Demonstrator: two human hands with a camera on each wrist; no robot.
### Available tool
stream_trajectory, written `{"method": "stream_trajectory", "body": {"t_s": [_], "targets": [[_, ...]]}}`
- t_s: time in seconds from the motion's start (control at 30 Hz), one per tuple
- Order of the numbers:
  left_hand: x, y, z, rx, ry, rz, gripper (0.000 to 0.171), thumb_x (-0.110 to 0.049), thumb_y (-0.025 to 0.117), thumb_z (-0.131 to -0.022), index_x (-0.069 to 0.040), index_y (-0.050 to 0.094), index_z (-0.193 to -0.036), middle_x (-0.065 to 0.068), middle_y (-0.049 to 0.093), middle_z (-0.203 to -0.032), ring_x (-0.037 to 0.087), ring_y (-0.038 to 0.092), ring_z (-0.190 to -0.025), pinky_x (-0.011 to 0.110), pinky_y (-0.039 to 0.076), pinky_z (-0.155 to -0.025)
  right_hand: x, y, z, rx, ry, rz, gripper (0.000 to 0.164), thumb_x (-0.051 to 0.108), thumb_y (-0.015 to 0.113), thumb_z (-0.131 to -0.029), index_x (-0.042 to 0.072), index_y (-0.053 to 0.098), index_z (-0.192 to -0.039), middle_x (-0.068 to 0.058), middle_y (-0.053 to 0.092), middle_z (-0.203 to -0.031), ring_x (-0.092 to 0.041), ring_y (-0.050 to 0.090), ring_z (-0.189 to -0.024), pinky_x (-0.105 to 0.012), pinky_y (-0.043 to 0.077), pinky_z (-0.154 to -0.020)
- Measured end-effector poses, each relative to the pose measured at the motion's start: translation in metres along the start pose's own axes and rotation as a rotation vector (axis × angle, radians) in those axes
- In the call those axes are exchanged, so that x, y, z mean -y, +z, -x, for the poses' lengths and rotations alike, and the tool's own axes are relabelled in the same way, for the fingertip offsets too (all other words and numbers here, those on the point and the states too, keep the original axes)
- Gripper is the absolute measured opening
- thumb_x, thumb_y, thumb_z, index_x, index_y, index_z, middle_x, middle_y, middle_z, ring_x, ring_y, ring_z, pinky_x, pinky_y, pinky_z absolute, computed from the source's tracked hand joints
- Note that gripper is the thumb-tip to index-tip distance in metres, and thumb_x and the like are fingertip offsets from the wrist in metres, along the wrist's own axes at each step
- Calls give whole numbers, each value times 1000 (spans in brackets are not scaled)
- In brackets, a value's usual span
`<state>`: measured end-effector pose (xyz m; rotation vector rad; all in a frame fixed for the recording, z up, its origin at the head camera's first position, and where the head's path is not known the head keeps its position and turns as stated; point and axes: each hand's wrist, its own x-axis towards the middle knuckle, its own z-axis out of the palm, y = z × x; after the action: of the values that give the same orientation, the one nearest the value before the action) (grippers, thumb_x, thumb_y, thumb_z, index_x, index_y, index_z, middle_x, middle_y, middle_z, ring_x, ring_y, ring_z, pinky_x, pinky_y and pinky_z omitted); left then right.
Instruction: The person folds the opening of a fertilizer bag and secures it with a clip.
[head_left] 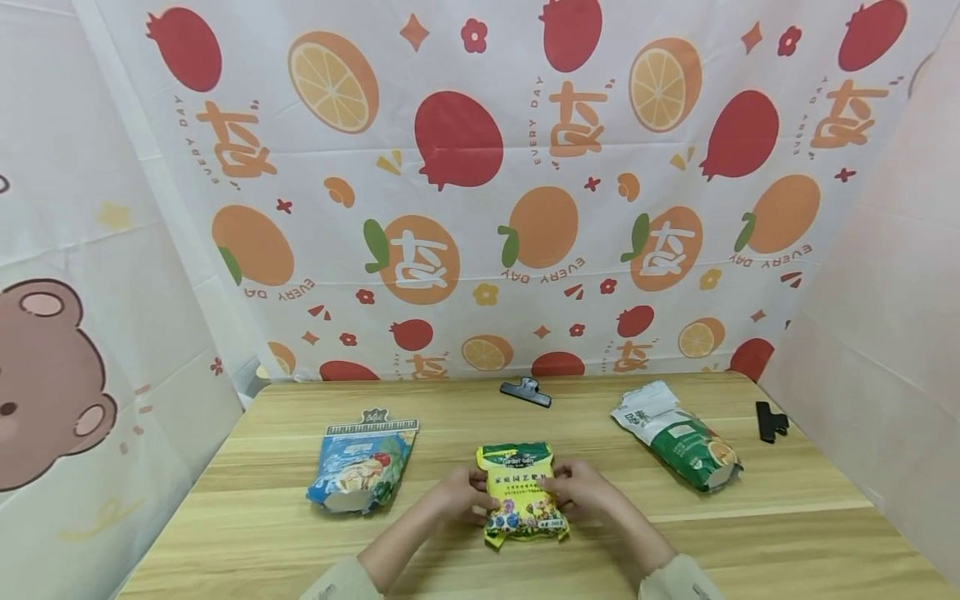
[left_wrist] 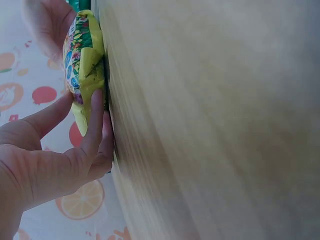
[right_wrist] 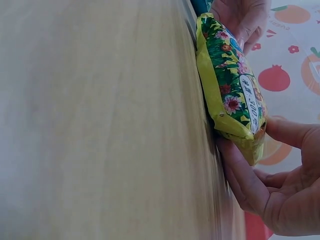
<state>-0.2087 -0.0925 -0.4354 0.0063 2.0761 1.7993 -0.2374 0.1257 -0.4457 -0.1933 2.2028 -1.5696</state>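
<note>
Fingers (left_wrist: 93, 131) pinch the yellow packet (head_left: 522, 497) by both side edges.

Fruit-print backdrop (head_left: 465, 250): bright, evenly lit
Wooden tabletop (head_left: 247, 533): soft, faint shadows near the forearms (head_left: 408, 533); blurred and streaky in both wrist views
Yellow packet (head_left: 521, 492): larger lettering readable, smallest print smeared
Wrist views: dimmer, hazier, cool-tinted

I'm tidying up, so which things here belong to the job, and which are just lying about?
In the job: yellow packet, gripped by left hand and right hand.

Seemingly just lying about: blue bag, bag clip, green bag, rear black clip, right black clip.
</note>
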Motion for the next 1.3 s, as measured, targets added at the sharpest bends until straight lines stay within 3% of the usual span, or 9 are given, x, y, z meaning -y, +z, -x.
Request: {"method": "stream_trajectory", "body": {"t_s": [0.4, 0.7, 0.97, 1.3], "targets": [[-2, -1, -14, -32, 6, -3, 55, 15, 60, -78, 25, 31, -124, 22, 48, -104, 28, 56, -86, 36, 53, -72, -1, -5, -14, -20, -12, 14, 43, 20, 64, -88, -12, 47, -110, -15, 53, -91, -23, 58, -74, -35, 53, -64], [-7, -2, -19, -28, 7, -32, 53, 14, 59, -80, 25, 31, -124, 22, 50, -104, 28, 57, -87, 36, 53, -73, -1, -6, -22, -58, 6, 27, 34, 20, 63, -88, -7, 50, -103, -13, 55, -87, -20, 57, -71, -33, 52, -60], [-7, -5, -27, -43, -4, -54, 53, 13, 59, -80, 24, 32, -125, 19, 52, -102, 25, 58, -85, 34, 53, -72, 0, -6, -32, -82, 43, 26, 44, 21, 63, -88, -10, 47, -115, -14, 55, -93, -22, 58, -75, -35, 52, -62], [-9, -9, -34, -60, -11, -48, 53, 14, 59, -80, 24, 32, -125, 21, 51, -102, 28, 58, -87, 34, 52, -74, -2, -5, -43, -90, 47, -32, 37, 17, 63, -89, -9, 48, -111, -14, 56, -90, -20, 57, -70, -32, 52, -59]]}}
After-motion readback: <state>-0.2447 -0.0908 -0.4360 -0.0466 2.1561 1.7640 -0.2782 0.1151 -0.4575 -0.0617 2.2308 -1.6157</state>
